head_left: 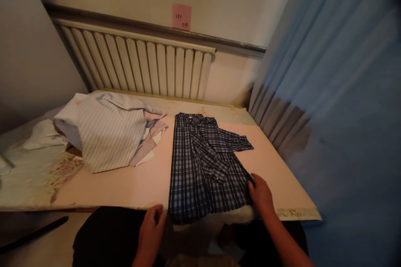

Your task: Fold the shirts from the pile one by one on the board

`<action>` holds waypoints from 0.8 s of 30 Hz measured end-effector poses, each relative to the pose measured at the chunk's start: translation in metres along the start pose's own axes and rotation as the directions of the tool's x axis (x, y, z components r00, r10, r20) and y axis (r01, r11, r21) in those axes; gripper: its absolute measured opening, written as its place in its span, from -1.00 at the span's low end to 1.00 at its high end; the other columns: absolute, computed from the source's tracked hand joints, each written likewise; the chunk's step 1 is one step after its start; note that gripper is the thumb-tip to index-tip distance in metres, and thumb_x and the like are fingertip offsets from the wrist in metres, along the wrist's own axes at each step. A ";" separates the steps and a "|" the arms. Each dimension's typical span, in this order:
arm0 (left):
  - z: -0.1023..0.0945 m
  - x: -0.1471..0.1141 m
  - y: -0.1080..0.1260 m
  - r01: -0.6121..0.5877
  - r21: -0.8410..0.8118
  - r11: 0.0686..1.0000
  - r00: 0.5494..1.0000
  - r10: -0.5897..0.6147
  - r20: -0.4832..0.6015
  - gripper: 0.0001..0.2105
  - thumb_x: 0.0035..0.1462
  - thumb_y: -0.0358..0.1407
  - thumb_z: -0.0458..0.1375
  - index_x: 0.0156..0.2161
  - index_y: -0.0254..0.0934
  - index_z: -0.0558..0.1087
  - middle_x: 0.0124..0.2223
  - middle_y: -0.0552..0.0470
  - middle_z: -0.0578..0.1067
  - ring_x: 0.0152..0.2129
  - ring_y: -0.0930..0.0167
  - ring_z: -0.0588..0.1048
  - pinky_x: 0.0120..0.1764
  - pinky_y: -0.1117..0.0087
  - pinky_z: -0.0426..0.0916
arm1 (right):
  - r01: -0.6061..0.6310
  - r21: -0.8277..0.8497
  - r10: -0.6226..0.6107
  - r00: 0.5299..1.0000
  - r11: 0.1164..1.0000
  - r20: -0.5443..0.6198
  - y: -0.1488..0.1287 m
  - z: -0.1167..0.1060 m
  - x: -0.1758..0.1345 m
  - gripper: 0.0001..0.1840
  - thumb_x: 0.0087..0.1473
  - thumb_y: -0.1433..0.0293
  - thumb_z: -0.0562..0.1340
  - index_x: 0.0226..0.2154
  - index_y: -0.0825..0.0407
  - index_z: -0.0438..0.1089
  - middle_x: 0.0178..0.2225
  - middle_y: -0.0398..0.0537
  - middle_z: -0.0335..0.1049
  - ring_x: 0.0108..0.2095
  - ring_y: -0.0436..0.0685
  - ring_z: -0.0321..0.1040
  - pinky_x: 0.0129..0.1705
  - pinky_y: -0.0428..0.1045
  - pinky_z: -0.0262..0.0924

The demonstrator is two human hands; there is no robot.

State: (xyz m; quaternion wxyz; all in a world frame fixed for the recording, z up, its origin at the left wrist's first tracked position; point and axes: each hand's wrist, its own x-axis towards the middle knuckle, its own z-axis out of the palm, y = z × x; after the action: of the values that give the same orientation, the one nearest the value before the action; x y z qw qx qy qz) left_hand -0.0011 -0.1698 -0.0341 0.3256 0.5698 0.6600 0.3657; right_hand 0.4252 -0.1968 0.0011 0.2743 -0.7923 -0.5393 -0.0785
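A dark blue plaid shirt [188, 175] lies on a pale pink sheet on the table, folded lengthwise with its collar toward the wall. Its sleeves lie crosswise over the body, and the hem reaches the table's front edge. My right hand [262, 195] has its fingers closed on the shirt's lower right edge. Just left of the hem's left corner, my left hand [152, 229] is at the table edge, fingers loosely curled, thumb a little apart, with nothing visible in it.
A heap of light clothes [109, 133], striped cloth on top, lies left of the shirt. Behind the table [219, 110] a radiator [140, 64] runs along the wall. A blue curtain [328, 104] hangs close on the right. A dark bar [34, 234] shows at lower left.
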 end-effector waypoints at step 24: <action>0.028 -0.008 0.020 0.356 -0.441 0.823 0.919 -0.224 0.325 -0.62 -0.21 -0.12 0.24 -0.23 -0.28 0.51 -0.21 -0.07 0.62 -0.16 0.18 0.56 -0.09 0.21 0.44 | -0.465 0.215 0.323 0.818 0.859 0.476 0.029 -0.020 -0.001 -0.76 -0.14 0.27 0.13 -0.52 0.02 0.46 -0.47 -0.07 0.53 -0.36 0.16 0.45 -0.32 -0.05 0.23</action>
State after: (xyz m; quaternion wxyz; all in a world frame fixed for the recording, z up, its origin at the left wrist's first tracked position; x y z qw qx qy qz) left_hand 0.0340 -0.1733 -0.0312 0.5953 0.4027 0.5760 0.3895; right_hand 0.4538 -0.2157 0.0074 0.2864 -0.8296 -0.4126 0.2438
